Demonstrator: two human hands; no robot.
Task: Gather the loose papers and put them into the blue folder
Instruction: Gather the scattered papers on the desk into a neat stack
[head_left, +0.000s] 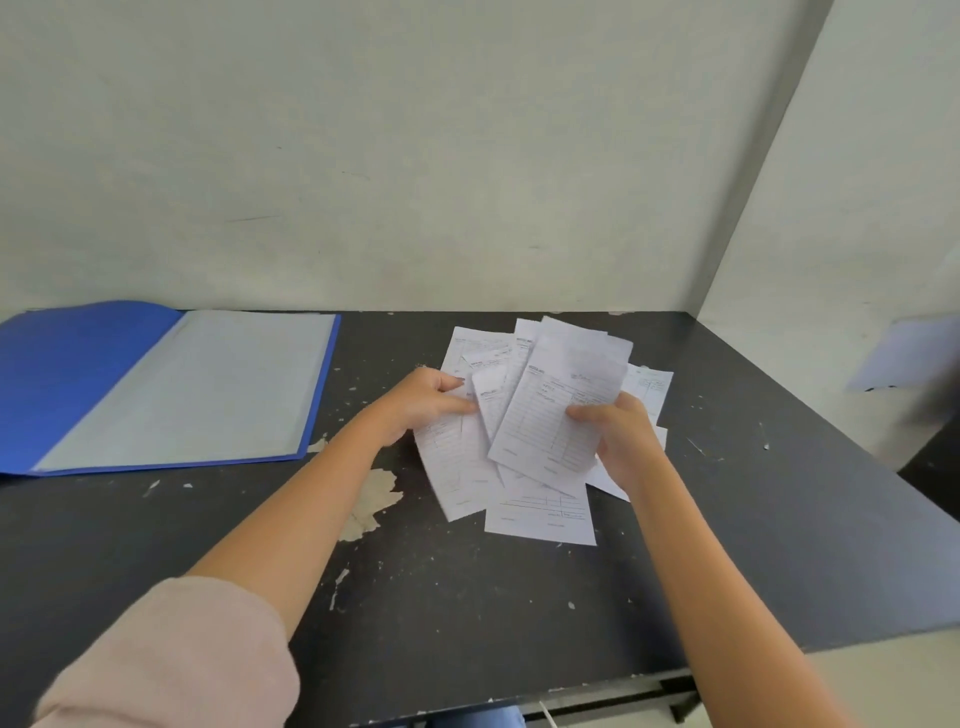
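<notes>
Several loose white printed papers (540, 509) lie fanned and overlapping on the dark table (467, 597), right of centre. My left hand (423, 402) grips the left side of the pile, thumb over the sheets. My right hand (621, 436) pinches the top sheet (561, 410) at its right edge, lifting it at a tilt. The blue folder (62, 374) lies open flat at the far left, its pale inner page (197, 384) facing up, well apart from the papers.
A pale wall runs along the table's back edge and a side panel (841, 234) closes the right. The table's surface is chipped with a bare patch (376, 499). Its front edge is near me, with a sheet (904, 353) on the right panel.
</notes>
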